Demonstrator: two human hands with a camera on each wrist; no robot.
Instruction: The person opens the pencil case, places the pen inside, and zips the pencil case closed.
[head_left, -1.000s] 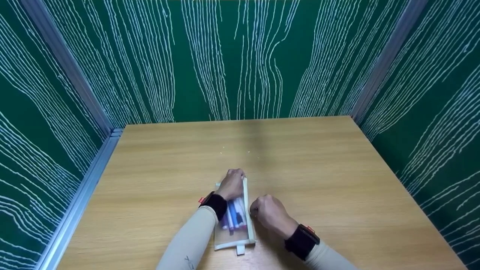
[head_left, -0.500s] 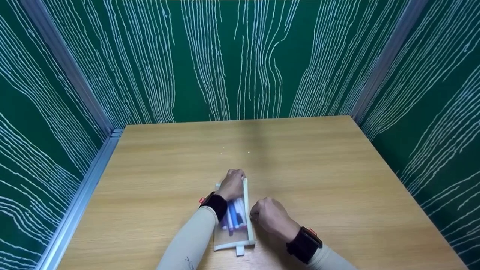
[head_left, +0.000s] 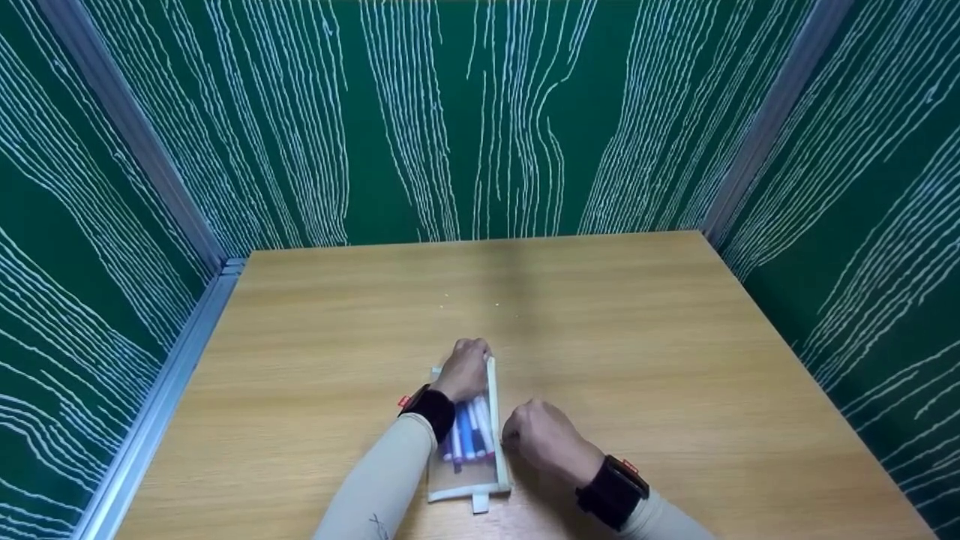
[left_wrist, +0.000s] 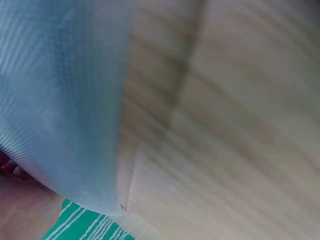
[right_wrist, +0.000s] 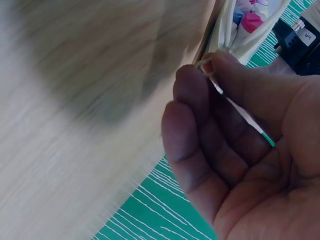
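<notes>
A see-through pencil case (head_left: 454,493) with pale trim lies on the table near its front edge, several coloured markers (head_left: 466,435) inside. My left hand (head_left: 466,370) grips its far end, by the upper right corner. My right hand (head_left: 551,439) is at the case's right edge; in the right wrist view its thumb and index finger pinch a small, pale zipper pull (right_wrist: 204,63). Through the case's gaping top there, the marker ends (right_wrist: 250,22) show. The bluish side of the pencil case (left_wrist: 75,100) fills the left of the left wrist view, hiding most of the left hand.
The wooden table (head_left: 337,322) has a few tiny white specks (head_left: 496,304) beyond the hands. Green walls (head_left: 405,112) with white wavy lines enclose it at the back and sides, with metal posts (head_left: 142,127) at the corners.
My right hand has slid slightly toward me along the case's right edge. The markers have shifted a little inside. My left hand keeps its place at the far end.
</notes>
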